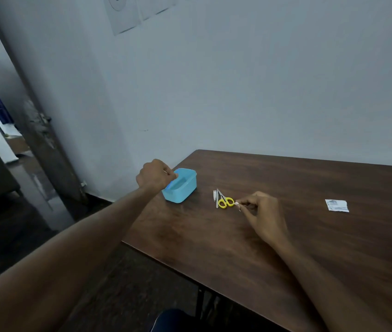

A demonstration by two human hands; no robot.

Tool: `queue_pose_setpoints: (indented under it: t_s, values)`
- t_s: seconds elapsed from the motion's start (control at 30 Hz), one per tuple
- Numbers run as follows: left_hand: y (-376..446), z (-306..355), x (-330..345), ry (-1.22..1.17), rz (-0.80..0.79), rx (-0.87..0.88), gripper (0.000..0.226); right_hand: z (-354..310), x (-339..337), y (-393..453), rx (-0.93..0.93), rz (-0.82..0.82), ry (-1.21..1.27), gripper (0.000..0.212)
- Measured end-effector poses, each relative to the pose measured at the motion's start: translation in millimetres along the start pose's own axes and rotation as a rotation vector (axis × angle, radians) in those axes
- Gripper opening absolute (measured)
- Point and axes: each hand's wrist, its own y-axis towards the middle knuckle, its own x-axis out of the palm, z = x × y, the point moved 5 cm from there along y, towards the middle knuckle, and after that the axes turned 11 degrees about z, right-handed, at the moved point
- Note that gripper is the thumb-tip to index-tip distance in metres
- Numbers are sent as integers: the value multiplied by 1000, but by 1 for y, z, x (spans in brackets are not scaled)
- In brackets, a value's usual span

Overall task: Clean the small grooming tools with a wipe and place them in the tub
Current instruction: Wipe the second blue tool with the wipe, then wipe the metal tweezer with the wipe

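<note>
Left hand point(156, 174) pinches something small over the tub point(180, 185); right hand point(259, 212) pinches a wipe point(237, 204) at the scissors' point(224, 201) three o'clock. Release low inside.

Left hand point(156, 174) over blue tub point(180, 188); right hand point(262, 212) pinches wipe point(237, 204) beside yellow scissors point(225, 202).

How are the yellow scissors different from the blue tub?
The scissors are thin and lie flat on the table; the tub is a bigger box that stands up, open on top. The scissors have yellow loops with grey blades; the tub is light blue all over. The left hand is at the tub; the right hand, pinching a small white wipe, is beside the scissors. Both sit on the table.
</note>
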Motion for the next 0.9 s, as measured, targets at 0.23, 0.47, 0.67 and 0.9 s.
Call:
queue_pose_setpoints:
  t_s: [0.23,0.47,0.67,0.9]
  values:
    - [13,31,16,269,-55,108,35,1,0,2,-34,7,-37,16]
    - [7,43,38,504,-75,323,39,18,-1,5,55,-33,-21,9]
    - [7,45,51,529,-103,354,26,22,1,7,102,-46,-5,8]
    - [11,56,33,572,-11,328,15,25,2,6,87,-44,-7,9]
